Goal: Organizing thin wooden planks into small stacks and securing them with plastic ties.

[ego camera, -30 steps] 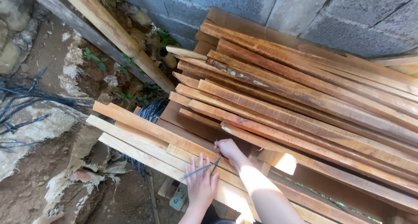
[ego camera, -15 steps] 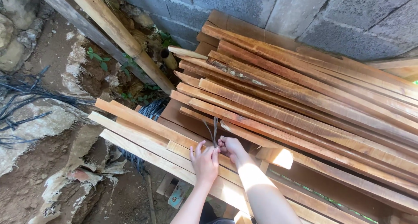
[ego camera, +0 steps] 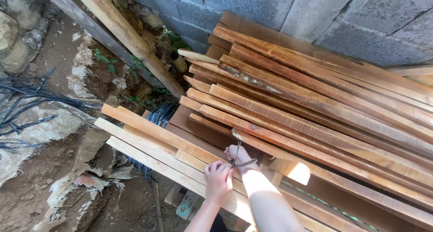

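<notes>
Near the bottom centre, my left hand (ego camera: 219,180) and right hand (ego camera: 237,154) pinch a thin wire (ego camera: 237,156) over pale planks (ego camera: 149,144). Its stiff ends could spring and prick me, I think.

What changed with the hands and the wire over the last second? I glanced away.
The left hand went from flat on the planks to pinching the wire beside the right hand. The wire ends swung from lying low-left to upright, then crossed. The lumber stack stayed put.
</notes>
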